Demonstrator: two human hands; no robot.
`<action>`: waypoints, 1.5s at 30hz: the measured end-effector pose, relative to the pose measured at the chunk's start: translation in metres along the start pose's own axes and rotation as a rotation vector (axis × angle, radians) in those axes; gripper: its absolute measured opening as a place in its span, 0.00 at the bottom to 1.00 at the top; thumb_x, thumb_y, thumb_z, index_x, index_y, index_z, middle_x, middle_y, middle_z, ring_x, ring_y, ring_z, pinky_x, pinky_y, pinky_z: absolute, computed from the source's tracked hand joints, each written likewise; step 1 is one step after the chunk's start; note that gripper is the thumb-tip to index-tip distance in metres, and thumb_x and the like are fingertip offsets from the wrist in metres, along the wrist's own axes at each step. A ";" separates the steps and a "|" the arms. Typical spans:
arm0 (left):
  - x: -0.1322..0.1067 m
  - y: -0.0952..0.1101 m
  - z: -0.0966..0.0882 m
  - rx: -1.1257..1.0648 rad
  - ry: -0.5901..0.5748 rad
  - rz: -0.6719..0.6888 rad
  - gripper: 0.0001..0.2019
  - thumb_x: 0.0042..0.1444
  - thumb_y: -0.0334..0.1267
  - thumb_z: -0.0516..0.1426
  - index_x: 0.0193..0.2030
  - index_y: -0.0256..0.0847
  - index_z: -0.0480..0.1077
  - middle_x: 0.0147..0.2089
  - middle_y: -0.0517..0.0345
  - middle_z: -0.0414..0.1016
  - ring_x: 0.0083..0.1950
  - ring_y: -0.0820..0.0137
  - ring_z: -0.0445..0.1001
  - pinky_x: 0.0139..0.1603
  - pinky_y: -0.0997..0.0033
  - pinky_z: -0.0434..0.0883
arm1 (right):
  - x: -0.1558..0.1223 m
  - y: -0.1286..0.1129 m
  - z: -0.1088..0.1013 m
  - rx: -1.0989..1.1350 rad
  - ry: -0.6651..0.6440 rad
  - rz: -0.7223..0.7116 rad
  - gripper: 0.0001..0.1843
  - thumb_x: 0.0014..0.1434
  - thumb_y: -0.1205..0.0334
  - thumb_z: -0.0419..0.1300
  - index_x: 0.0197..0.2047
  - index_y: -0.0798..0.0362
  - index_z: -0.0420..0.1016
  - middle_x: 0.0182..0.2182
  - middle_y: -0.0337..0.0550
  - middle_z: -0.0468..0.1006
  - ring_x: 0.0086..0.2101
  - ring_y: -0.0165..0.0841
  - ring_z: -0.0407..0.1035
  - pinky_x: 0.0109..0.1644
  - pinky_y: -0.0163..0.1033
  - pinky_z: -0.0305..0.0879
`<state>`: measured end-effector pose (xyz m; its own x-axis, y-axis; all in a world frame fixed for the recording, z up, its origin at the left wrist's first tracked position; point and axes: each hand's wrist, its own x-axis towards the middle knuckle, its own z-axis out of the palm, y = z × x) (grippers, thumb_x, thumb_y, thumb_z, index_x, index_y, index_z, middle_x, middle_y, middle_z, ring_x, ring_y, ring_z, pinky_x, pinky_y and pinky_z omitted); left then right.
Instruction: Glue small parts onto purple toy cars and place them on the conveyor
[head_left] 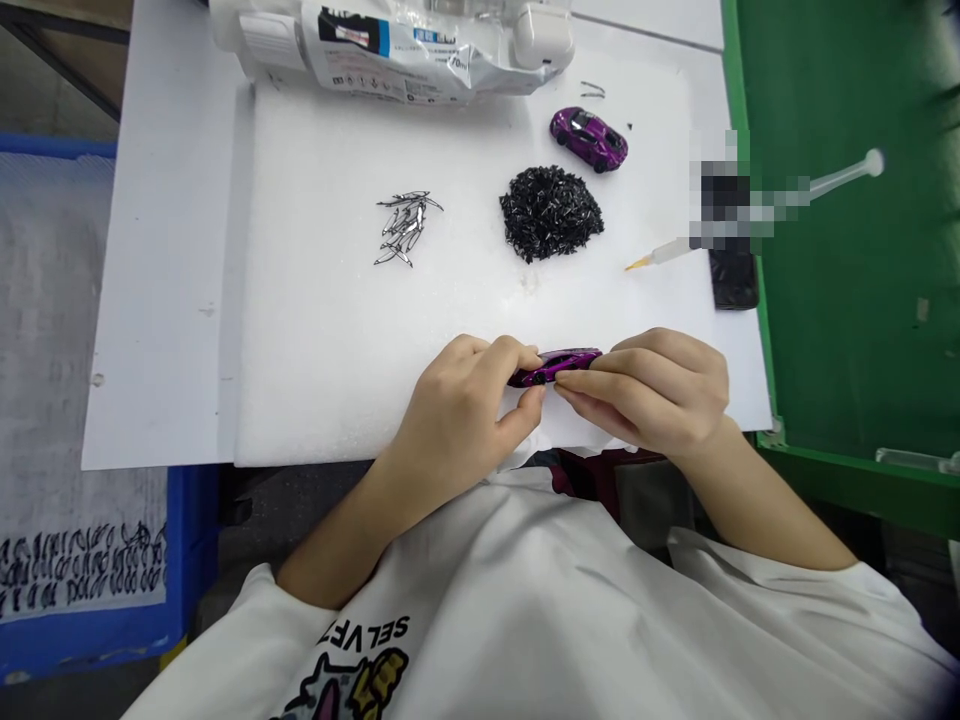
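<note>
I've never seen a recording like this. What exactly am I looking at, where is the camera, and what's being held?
No machine here: these are a person's two bare hands, filmed by one camera worn on their head, looking forward and down. The left hand and right hand hold a purple toy car in their fingers, above a white foam sheet. On the sheet lie a second purple toy car, a heap of small black pieces and a small cluster of slim silver-and-black strips. A syringe-like applicator with an orange tip lies at the right, and a foil pouch sits at the far edge.
</note>
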<state>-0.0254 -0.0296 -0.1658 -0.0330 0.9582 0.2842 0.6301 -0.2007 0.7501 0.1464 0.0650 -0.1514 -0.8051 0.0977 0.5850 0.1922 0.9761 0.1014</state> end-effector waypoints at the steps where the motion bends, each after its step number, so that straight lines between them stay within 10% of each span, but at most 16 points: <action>1: 0.000 0.000 0.000 -0.001 0.000 -0.001 0.06 0.54 0.30 0.56 0.39 0.40 0.66 0.41 0.60 0.77 0.39 0.71 0.70 0.40 0.70 0.71 | 0.000 0.000 0.000 0.008 0.004 -0.002 0.06 0.52 0.66 0.65 0.33 0.50 0.71 0.21 0.35 0.72 0.23 0.26 0.63 0.24 0.32 0.64; 24: -0.001 -0.001 0.000 -0.018 -0.014 -0.005 0.06 0.54 0.30 0.57 0.40 0.39 0.67 0.43 0.60 0.78 0.41 0.71 0.70 0.42 0.70 0.71 | 0.002 0.000 -0.003 0.024 -0.062 -0.036 0.07 0.52 0.70 0.63 0.31 0.48 0.71 0.21 0.36 0.70 0.23 0.27 0.60 0.24 0.33 0.61; 33: -0.003 -0.001 -0.001 -0.035 -0.056 0.051 0.12 0.50 0.25 0.58 0.41 0.39 0.67 0.44 0.60 0.77 0.44 0.69 0.70 0.46 0.67 0.71 | 0.016 0.014 -0.015 0.358 -0.034 0.569 0.05 0.57 0.65 0.57 0.29 0.50 0.70 0.24 0.40 0.72 0.25 0.30 0.65 0.28 0.38 0.64; 41: -0.020 0.009 -0.008 -0.015 0.061 0.223 0.13 0.53 0.25 0.53 0.47 0.36 0.65 0.50 0.47 0.73 0.50 0.66 0.70 0.51 0.62 0.70 | 0.076 0.026 0.036 0.362 -0.352 0.526 0.11 0.58 0.70 0.52 0.39 0.56 0.75 0.34 0.43 0.76 0.32 0.31 0.68 0.37 0.37 0.64; 45: -0.062 0.006 -0.003 -0.294 0.120 0.303 0.02 0.55 0.33 0.53 0.32 0.41 0.66 0.28 0.61 0.75 0.30 0.73 0.73 0.34 0.72 0.72 | 0.105 0.037 0.069 0.160 -0.473 0.551 0.14 0.58 0.71 0.50 0.43 0.57 0.74 0.40 0.48 0.75 0.39 0.39 0.68 0.42 0.42 0.62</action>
<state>-0.0215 -0.0910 -0.1772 0.0185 0.8202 0.5718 0.3783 -0.5352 0.7553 0.0308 0.1249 -0.1419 -0.7783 0.6191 0.1048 0.5830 0.7744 -0.2457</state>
